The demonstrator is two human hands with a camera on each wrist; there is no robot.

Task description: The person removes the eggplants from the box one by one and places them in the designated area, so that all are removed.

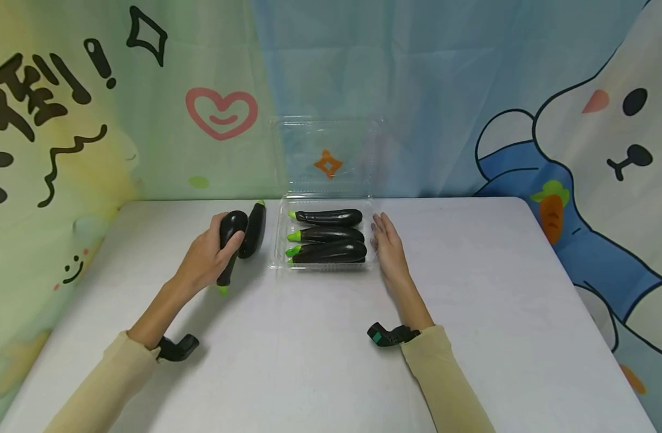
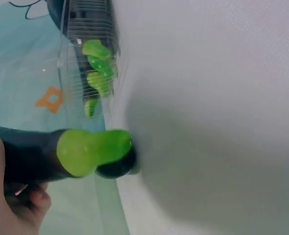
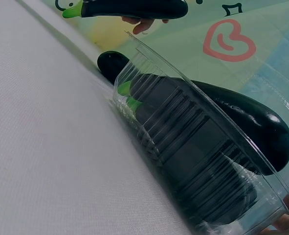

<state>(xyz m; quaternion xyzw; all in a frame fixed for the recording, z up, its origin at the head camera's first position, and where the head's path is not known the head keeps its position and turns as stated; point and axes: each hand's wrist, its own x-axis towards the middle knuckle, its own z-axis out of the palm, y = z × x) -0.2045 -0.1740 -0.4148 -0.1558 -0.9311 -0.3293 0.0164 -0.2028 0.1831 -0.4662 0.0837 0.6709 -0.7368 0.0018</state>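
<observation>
My left hand (image 1: 207, 258) grips one eggplant (image 1: 229, 240) round its fat dark body, fingers curled over it, green stem end pointing down toward me and lifted just off the counter (image 1: 320, 361). That grip keeps the heavy end in my palm, so I judge it easy to steer. The left wrist view shows the green cap (image 2: 90, 149) up close, hanging near the counter edge of the frame. Just beyond my left fingers a second eggplant (image 1: 253, 231) lies loose on the counter, stem pointing away, between my left hand and the clear tray (image 1: 277, 240).

To the right of that, between both hands, the tray holds three eggplants (image 1: 328, 237), laid side by side with green stems all toward my left hand, so they nest flat. The hinged lid (image 1: 331, 153) stands open behind.

My right hand (image 1: 387, 246) lies open and flat, fingers straight, against the tray's right wall; I judge it steadies the light plastic. The right wrist view shows the ribbed wall (image 3: 193, 161) with dark eggplants behind it.
</observation>
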